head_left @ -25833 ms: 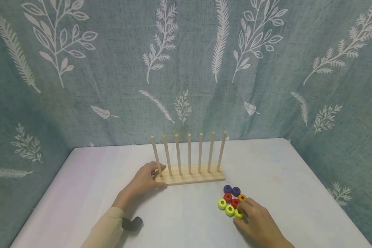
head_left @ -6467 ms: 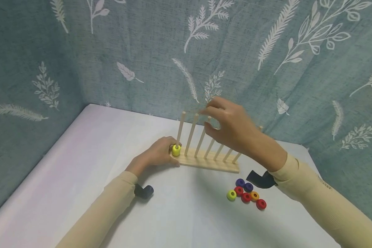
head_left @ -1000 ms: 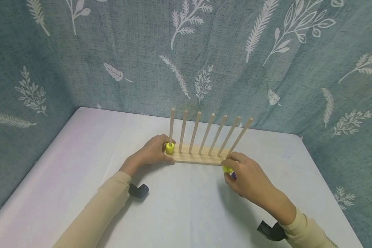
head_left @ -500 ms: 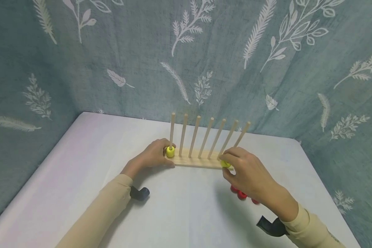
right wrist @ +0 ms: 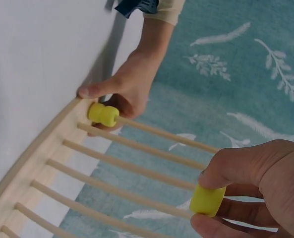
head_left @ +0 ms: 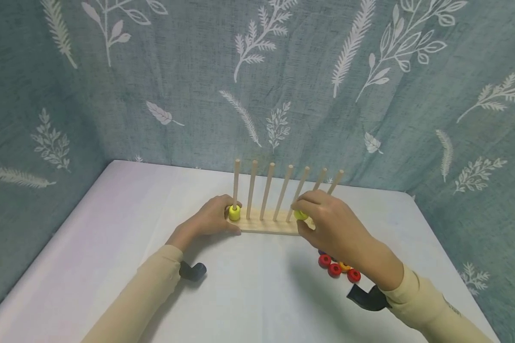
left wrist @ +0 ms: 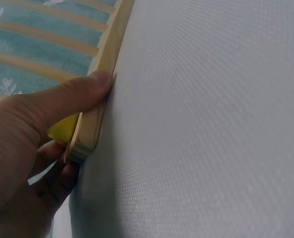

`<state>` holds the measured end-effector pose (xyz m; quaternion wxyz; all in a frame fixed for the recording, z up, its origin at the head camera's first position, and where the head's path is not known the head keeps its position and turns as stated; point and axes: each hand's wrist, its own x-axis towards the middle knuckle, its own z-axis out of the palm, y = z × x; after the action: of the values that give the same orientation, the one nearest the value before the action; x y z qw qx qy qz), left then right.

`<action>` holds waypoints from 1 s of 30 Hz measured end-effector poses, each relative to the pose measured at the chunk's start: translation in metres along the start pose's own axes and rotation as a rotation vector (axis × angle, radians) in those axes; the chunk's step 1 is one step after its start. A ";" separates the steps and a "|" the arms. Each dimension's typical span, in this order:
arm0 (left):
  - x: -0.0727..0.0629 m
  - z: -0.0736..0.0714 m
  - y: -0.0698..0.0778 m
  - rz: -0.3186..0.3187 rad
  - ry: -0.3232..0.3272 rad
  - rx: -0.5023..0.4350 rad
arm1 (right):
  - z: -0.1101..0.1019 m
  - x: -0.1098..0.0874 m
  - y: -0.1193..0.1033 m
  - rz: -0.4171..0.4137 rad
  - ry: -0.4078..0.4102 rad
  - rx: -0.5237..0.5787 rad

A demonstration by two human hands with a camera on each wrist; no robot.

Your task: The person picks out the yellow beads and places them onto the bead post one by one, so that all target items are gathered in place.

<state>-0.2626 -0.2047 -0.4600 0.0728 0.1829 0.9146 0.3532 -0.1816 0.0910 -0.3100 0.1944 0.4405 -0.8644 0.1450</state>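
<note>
My left hand (head_left: 212, 216) grips the left end of a wooden peg rack (head_left: 268, 226), thumb along the front edge and fingers behind. Two yellow beads (right wrist: 103, 115) sit stacked at the foot of the leftmost peg, beside that hand. Between thumb and fingertips, my right hand (head_left: 332, 219) pinches another yellow bead (right wrist: 207, 200). In the head view this bead is raised above the table and overlaps the right part of the rack. The right hand hides the lower ends of the rightmost pegs.
Loose beads lie on the white table (head_left: 240, 295) below the right hand: several red ones (head_left: 334, 270), an orange one (head_left: 345, 267) and a partly hidden dark purple one (head_left: 322, 252). A patterned teal curtain (head_left: 189, 85) hangs behind the table. Both wrists carry a black mount (head_left: 193, 271).
The right hand has risen and moved left with the yellow bead, uncovering loose beads. Much earlier the pegs were bare; two yellow beads now sit on the leftmost. The left hand keeps its grip.
</note>
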 end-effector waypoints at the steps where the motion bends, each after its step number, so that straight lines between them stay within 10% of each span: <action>1: 0.000 0.000 0.000 0.001 0.001 -0.001 | 0.000 0.003 -0.001 -0.003 -0.002 -0.002; 30: -0.003 -0.001 -0.003 0.005 0.010 -0.015 | -0.004 0.053 -0.010 -0.126 0.010 0.004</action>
<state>-0.2605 -0.2086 -0.4619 0.0687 0.1827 0.9118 0.3613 -0.2011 0.0491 -0.2813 0.2069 0.4937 -0.8336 0.1363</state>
